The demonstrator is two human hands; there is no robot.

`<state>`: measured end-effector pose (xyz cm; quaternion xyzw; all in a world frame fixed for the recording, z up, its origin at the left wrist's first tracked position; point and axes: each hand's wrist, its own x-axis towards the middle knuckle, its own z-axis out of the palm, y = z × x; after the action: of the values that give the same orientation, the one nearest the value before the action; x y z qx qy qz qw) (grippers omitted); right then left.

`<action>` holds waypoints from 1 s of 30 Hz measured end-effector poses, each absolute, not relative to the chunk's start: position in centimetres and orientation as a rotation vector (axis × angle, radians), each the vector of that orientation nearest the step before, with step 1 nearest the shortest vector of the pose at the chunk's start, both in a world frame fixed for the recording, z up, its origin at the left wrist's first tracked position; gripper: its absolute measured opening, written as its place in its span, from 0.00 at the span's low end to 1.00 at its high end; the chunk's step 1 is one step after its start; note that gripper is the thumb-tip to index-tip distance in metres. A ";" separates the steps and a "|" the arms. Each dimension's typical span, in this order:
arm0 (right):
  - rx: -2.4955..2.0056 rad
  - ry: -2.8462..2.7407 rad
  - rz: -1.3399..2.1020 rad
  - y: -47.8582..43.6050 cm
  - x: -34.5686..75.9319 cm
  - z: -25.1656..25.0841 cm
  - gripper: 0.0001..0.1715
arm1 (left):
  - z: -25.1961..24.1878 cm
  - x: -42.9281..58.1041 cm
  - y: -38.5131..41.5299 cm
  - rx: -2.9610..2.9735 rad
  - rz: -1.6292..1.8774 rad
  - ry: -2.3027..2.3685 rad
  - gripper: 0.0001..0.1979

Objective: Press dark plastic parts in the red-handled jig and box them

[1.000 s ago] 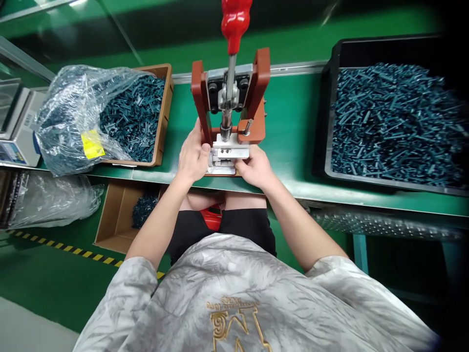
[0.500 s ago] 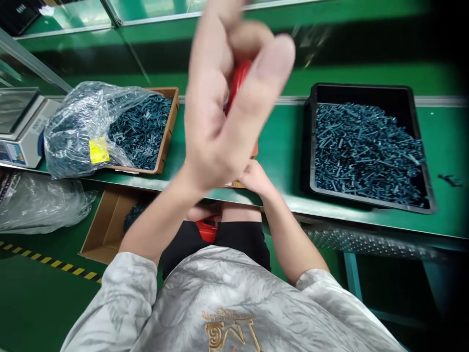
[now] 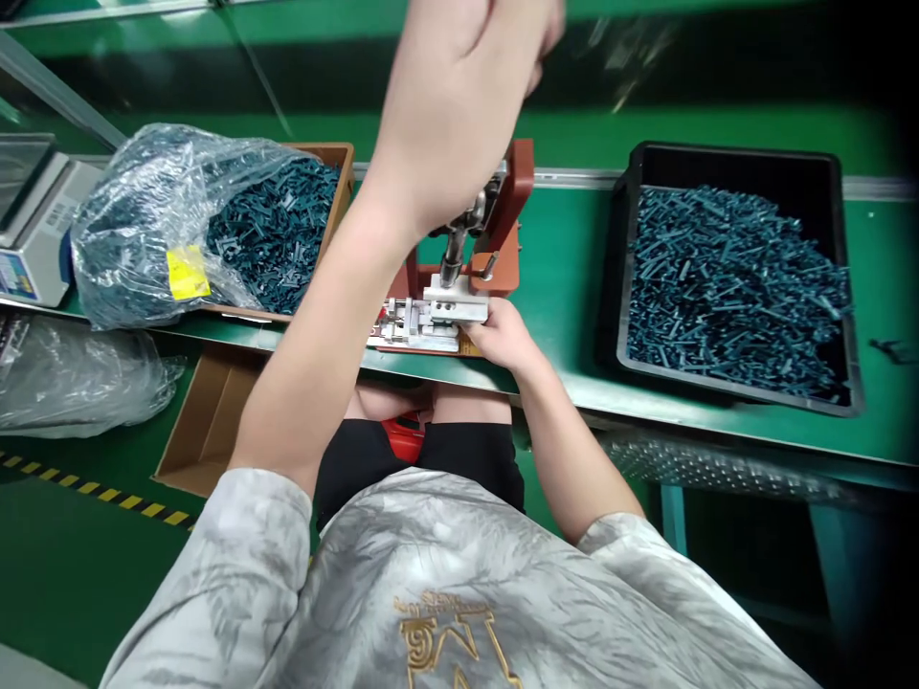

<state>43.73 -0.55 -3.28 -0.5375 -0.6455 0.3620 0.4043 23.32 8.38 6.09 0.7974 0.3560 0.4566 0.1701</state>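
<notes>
**Left hand [image 3: 459,96] high over the press [image 3: 515,182], right hand [image 3: 506,337] at its base**

The press sits on the desk [image 3: 567,249] between the hands, with its red-brown frame upright and a steel shaft [image 3: 452,258] coming down to a white metal block. Below that block, a steel jig [image 3: 413,325] lies flat on the base, just left of the right hand.

The right hand is low and partly curled, its fingers against the front right corner of the base. Whether it grips anything, I cannot tell. The left hand is raised and blurred, covering the top of the press, with its fingers partly cut off by the frame edge, so I cannot tell how far open it is or whether it holds anything.

Right of the right hand, a black tray [image 3: 732,158] is heaped with dark teal parts [image 3: 732,287]. Left of the left forearm, a brown tray [image 3: 346,182] holds more of them, partly under a plastic bag [image 3: 136,230] with a yellow label [image 3: 188,273]. Further left stands a scale [image 3: 35,230]. Below the hands, beneath the desk, are a cardboard box [image 3: 205,411] and a clear bag [image 3: 72,378]. A red object [image 3: 402,435] lies on the person's lap.
</notes>
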 end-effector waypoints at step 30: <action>-1.425 -1.573 0.320 -5.1 41.2 -2.9 0.10 | -3.3 19.6 -6.2 1.346 1.541 1.528 0.34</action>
<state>41.15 -5.08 -2.92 -0.5835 -0.6441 0.1311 0.4770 19.63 -6.20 -3.32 0.5044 0.5726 0.5778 0.2898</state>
